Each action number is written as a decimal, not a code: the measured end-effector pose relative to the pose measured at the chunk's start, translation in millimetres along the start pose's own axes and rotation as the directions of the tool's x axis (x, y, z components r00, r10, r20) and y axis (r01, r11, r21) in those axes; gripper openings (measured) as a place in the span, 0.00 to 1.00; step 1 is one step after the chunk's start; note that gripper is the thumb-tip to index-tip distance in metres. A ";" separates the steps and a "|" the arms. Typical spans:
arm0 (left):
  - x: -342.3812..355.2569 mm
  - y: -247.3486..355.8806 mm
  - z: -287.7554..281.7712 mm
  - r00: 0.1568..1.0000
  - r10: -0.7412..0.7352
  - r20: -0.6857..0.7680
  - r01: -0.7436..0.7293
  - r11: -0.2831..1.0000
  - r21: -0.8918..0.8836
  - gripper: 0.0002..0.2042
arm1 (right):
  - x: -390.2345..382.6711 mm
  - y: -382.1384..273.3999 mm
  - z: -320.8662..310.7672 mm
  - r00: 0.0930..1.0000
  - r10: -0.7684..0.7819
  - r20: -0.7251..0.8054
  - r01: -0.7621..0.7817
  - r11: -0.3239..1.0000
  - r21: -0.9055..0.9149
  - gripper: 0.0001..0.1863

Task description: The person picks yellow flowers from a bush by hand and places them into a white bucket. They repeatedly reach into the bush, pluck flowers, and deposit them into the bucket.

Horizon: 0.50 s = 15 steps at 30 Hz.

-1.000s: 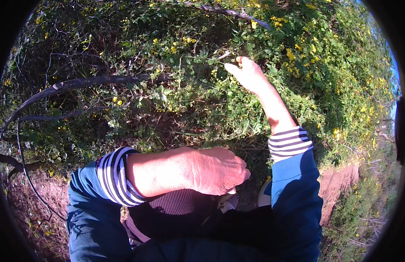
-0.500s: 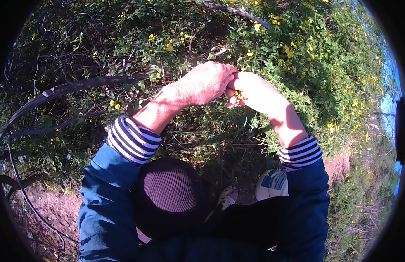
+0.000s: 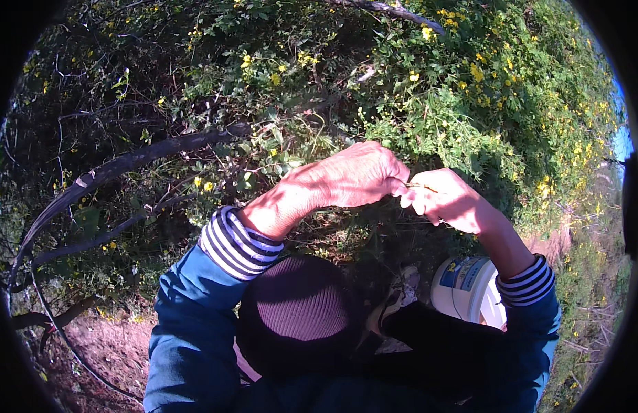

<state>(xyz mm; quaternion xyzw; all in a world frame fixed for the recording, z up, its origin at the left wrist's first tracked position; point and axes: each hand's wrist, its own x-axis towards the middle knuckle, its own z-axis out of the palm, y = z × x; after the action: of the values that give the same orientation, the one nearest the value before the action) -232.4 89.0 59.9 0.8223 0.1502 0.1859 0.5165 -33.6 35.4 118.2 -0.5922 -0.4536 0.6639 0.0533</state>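
Note:
My left hand (image 3: 360,175) and my right hand (image 3: 450,201) meet fingertip to fingertip in front of the bushes. Both are closed, with bent fingers pinched together. A thin yellowish-green plant stem (image 3: 422,186) shows between the thumb and fingers of my right hand. The fingertips of my left hand press at its near end; their exact hold is partly hidden. Whatever lies deeper in the right palm cannot be seen. Green shrubs with small yellow flowers (image 3: 477,72) grow just beyond both hands.
A thick, bent branch (image 3: 119,165) crosses on the left, and another branch (image 3: 395,10) lies at the top. Below the hands stand a white bucket (image 3: 463,286) with a blue label and a shoe (image 3: 405,289). A rounded, dark purple ribbed cloth (image 3: 298,303) fills the lower middle.
Both hands have come down and to the right, nearer to me, still together. Yellow flowers that showed in my right hand are now hidden. More of the bucket shows.

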 end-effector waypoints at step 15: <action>-3.9 -6.7 13.4 1.000 0.029 0.000 -0.029 0.985 0.168 0.05 | -47.6 60.7 -44.0 0.972 -0.075 0.222 0.129 0.963 -0.239 0.09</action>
<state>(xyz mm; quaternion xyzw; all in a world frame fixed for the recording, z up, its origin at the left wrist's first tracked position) -230.0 79.5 48.0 0.8648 0.1540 0.1809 0.4424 45.4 -5.2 117.9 -0.4961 -0.5671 0.6565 -0.0364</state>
